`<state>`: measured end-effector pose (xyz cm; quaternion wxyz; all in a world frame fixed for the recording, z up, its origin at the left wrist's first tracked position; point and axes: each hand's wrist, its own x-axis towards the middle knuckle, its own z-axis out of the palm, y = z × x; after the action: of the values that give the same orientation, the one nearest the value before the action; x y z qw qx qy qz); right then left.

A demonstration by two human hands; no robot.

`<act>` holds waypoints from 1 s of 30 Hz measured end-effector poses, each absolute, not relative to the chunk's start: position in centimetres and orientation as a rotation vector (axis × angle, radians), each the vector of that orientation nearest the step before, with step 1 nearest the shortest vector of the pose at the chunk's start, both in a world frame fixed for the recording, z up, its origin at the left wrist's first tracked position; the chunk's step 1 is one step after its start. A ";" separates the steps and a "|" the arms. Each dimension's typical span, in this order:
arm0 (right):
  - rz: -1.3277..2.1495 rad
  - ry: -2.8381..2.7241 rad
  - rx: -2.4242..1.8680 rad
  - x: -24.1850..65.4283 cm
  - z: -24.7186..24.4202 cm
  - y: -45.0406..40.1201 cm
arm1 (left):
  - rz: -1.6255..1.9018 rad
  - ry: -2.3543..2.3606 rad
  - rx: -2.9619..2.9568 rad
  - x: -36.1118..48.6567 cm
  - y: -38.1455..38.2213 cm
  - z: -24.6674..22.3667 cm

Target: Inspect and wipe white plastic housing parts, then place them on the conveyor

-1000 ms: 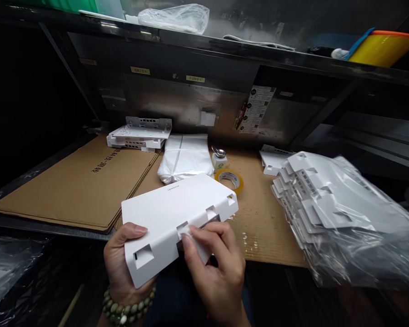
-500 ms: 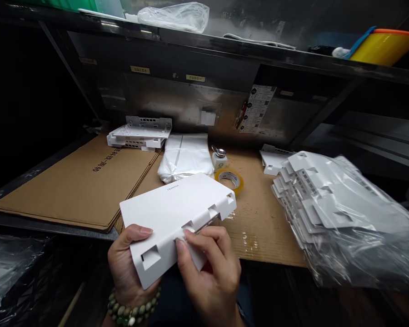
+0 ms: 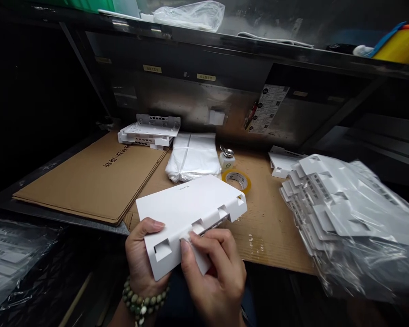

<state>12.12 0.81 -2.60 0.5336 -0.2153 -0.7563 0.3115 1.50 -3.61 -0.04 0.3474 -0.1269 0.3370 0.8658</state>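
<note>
Right hand (image 3: pixel 221 272): shifted slightly along the near edge of white housing (image 3: pixel 180 204), toward left hand; fingertips bunched there, cannot tell on what.
Left hand (image 3: pixel 145 254): clasping the housing's left end, thumb on top.
White housing: tilted, held before white bundle (image 3: pixel 192 154) and yellow tape roll (image 3: pixel 246 181).
Bagged stack (image 3: pixel 354 213): well apart, rightward.

White notched plastic cover (image 3: pixel 187 205), lettered face up, tilted in mid-air

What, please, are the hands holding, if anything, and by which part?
A white housing: the left hand grips its left end, thumb on top; the right hand touches its notched long side, but what it pinches cannot be told.
</note>
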 end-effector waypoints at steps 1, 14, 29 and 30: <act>0.753 -1.807 -0.499 12.1 -2.6 0.8 | 2.229 0.885 -0.363 1.5 -3.5 0.0; 0.843 -1.178 -0.981 17.2 -3.4 6.7 | 2.167 0.541 0.247 -1.0 -5.5 -2.7; 1.174 -0.999 -0.980 17.1 -4.8 7.9 | 2.153 0.176 0.358 0.5 -5.3 -3.3; 1.193 -0.978 -0.991 17.1 -4.9 8.0 | 2.165 0.204 0.357 0.5 -5.3 -3.2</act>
<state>17.10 7.99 -4.88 0.6084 -0.4291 -0.4233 0.5162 0.47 -5.34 -3.19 0.4518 0.1446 0.0824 0.8765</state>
